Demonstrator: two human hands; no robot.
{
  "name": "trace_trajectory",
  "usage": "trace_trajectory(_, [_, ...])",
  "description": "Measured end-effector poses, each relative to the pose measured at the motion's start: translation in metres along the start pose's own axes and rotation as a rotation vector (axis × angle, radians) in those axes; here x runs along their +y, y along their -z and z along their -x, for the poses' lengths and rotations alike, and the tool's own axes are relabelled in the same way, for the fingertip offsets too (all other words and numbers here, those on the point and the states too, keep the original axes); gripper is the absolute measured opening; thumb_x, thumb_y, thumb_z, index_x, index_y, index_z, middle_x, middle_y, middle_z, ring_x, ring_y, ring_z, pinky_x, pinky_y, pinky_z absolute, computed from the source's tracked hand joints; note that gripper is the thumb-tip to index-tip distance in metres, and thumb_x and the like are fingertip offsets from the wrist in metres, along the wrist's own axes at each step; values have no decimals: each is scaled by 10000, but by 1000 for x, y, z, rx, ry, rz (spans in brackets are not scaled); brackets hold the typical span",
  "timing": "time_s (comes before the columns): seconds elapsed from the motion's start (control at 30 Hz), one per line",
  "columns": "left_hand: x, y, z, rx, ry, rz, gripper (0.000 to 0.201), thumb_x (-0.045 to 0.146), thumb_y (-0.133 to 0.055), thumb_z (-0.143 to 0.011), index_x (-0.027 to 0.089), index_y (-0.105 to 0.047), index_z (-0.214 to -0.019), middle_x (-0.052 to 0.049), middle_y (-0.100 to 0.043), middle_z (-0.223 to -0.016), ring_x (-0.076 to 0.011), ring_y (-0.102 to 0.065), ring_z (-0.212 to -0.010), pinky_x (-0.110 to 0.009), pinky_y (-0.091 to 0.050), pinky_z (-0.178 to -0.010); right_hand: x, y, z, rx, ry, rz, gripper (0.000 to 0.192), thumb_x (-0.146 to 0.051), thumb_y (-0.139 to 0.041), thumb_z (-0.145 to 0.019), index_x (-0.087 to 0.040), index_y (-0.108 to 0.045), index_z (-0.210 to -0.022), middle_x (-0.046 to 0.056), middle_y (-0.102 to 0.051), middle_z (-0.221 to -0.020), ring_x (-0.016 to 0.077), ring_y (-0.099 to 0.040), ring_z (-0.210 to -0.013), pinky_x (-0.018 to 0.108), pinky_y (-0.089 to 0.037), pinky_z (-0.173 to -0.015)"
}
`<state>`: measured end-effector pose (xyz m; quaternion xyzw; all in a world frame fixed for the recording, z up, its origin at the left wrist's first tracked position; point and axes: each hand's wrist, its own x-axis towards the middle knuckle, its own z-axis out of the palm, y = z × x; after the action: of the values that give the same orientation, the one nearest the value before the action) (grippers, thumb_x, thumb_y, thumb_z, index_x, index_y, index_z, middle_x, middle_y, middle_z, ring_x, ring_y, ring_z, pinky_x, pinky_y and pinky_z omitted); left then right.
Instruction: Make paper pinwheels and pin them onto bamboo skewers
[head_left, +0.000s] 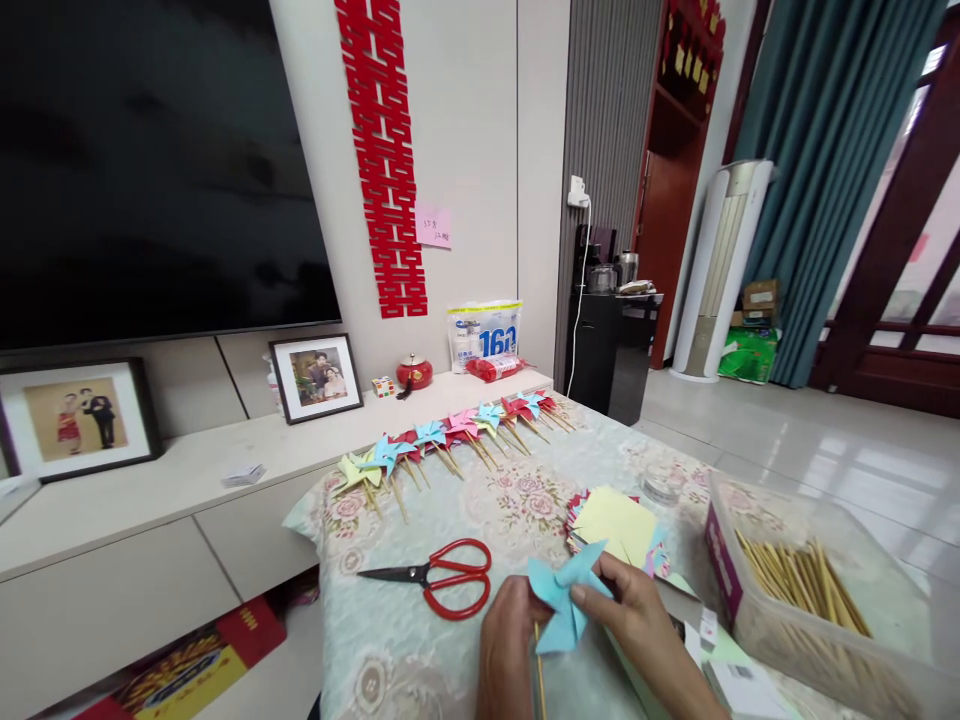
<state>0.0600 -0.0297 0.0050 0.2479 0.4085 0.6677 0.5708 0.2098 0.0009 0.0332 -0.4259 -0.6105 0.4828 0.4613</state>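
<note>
Both hands close on the blue pinwheel at the table's near edge, left hand pinching its stick, right hand gripping the folds, which could tear if squeezed harder.

Open tablecloth at frame centre offers clear passage between the pinwheel row above and the red scissors below, while the paper stack and stick box obstruct the lower right.
</note>
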Motion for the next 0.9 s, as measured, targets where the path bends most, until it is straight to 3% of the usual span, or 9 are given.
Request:
trace_trajectory(0.07, [11, 2, -2, -68, -2, 26, 555, 669, -670, -708, 122, -735, -773, -141, -743, -795, -287, -684, -829, -386, -503, -826, -1, 3, 1, -30, -63, -185, 288, -462, -739, -725, -185, -683, -781, 19, -647, -744, 214, -578, -761, 297, -441, -735])
trace_trajectory(0.17, [23, 3, -4, 30, -17, 160, 455, 586, -678, -731, 133, -721, -736, -129, -747, -782, -263, -687, -829, -380, -497, -857, -3, 3, 4, -181, -182, -363, 360, -475, -806, -636, -180, -718, -821, 34, -688, -764, 224, -616, -774, 308, -452, -761])
trace_trajectory(0.3, [30, -1, 0, 1, -12, 226, 380, 515, -643, -779, 150, -702, -690, -118, -738, -736, -248, -686, -824, -369, -509, -839, -10, -3, 12, -418, -284, -323, 349, -409, -833, -616, -160, -745, -843, 24, -688, -776, 206, -613, -780, 281, -438, -747])
trace_trajectory(0.37, [31, -4, 4, -55, -32, 243, 347, 479, -641, -787, 155, -701, -674, -104, -731, -707, -237, -684, -821, -387, -488, -928, -11, -6, 14, -507, -306, -276, 289, -374, -820, -646, -153, -746, -818, 0, -666, -764, 169, -575, -731, 254, -418, -713])
trace_trajectory(0.53, [29, -5, 8, -223, -57, 293, 316, 408, -619, -817, 140, -715, -679, -99, -724, -705, -208, -676, -778, -441, -394, -1083, -5, -8, 13, -587, -304, -261, 267, -327, -841, -632, -124, -732, -767, -20, -618, -717, 123, -503, -658, 226, -393, -668])
trace_trajectory(0.63, [25, 0, 3, -120, -34, 406, 211, 362, -701, -770, 158, -714, -720, -56, -712, -742, -186, -669, -783, -417, -487, -974, -2, -8, 11, -553, -282, -310, 289, -331, -855, -615, -111, -728, -752, -13, -618, -687, 113, -491, -624, 215, -385, -628])
trace_trajectory(0.73, [21, 2, -3, 24, -23, 383, 196, 275, -820, -677, 171, -725, -812, -32, -717, -804, -157, -669, -775, -313, -536, -809, -4, -7, 12, -560, -272, -314, 289, -332, -857, -617, -109, -726, -745, -11, -619, -668, 109, -483, -604, 209, -368, -595])
trace_trajectory(0.9, [18, -4, 0, -82, 115, 247, 379, 288, -883, -611, 130, -749, -928, -60, -725, -750, -156, -682, -685, -268, -536, -688, -8, -8, 13, -617, -272, -285, 277, -337, -846, -650, -115, -741, -777, -15, -613, -694, 117, -490, -637, 225, -379, -630])
